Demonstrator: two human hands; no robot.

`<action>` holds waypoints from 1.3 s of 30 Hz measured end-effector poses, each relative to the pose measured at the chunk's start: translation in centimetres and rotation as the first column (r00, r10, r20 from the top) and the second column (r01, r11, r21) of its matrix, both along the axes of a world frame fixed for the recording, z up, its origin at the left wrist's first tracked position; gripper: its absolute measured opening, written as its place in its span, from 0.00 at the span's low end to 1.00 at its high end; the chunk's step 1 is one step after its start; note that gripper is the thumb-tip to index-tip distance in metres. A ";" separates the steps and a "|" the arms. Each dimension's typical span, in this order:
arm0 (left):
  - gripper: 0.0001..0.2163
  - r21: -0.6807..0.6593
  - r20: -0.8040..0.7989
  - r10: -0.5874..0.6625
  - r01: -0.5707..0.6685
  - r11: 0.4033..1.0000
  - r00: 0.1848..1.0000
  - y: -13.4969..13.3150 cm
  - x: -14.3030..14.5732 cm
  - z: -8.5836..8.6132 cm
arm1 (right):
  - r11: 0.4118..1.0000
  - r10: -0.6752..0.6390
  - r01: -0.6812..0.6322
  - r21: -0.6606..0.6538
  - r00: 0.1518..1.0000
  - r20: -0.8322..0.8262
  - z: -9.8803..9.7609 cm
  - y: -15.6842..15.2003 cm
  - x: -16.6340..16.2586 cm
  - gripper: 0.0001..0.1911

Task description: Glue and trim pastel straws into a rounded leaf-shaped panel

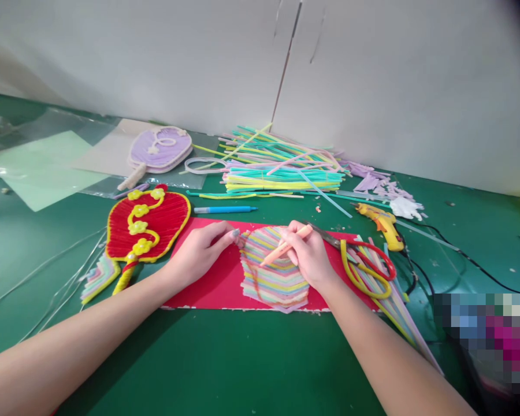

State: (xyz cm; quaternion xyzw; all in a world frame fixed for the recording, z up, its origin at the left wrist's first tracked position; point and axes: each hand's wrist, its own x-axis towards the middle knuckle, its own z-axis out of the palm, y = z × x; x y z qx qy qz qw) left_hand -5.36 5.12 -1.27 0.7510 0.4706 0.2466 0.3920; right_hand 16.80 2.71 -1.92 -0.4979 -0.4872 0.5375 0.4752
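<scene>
A panel of pastel striped pipe cleaners [275, 283] lies flat on a red sheet [216, 286]. A faint orange-brown curved line runs over its left and lower part. My right hand [308, 254] is closed around a peach-orange marker pen [281, 249], its tip slanting down over the middle of the panel. Whether the tip touches is hard to tell. My left hand [201, 251] has bent fingers, with thumb and forefinger together at the panel's upper left edge.
Left stands a red fan [149, 225] with yellow flowers; a purple fan [160, 149] lies behind. Pipe cleaner bundles [281, 179] fill the back. A blue pen [225, 210], red-handled scissors [375, 257] and a yellow glue gun [381, 224] with its black cord lie around the sheet.
</scene>
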 end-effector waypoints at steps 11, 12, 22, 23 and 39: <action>0.17 -0.010 0.080 0.080 -0.080 0.997 0.994 0.2 -0.1 0.0 | 0.913 -0.366 0.398 0.084 0.894 -0.257 4.2 1.6 3.4 0.14; 0.17 -0.010 0.079 0.085 -0.085 0.996 0.993 0.2 -0.1 0.0 | 0.906 -0.378 0.413 0.092 0.888 -0.262 4.4 1.6 3.6 0.14; 0.18 0.003 0.000 0.095 -0.095 0.995 0.995 0.1 -0.2 -0.4 | 0.940 -0.283 0.308 0.144 0.943 -0.174 4.0 1.3 3.0 0.14; 0.18 0.001 -0.002 0.092 -0.092 0.996 0.996 0.1 -0.2 -0.3 | 0.940 -0.284 0.308 0.148 0.944 -0.165 4.0 1.2 2.9 0.14; 0.16 -0.034 0.032 0.017 -0.016 0.999 0.999 0.0 -0.1 -0.2 | 0.994 0.045 -0.060 0.097 0.988 0.150 0.7 -0.6 -1.2 0.15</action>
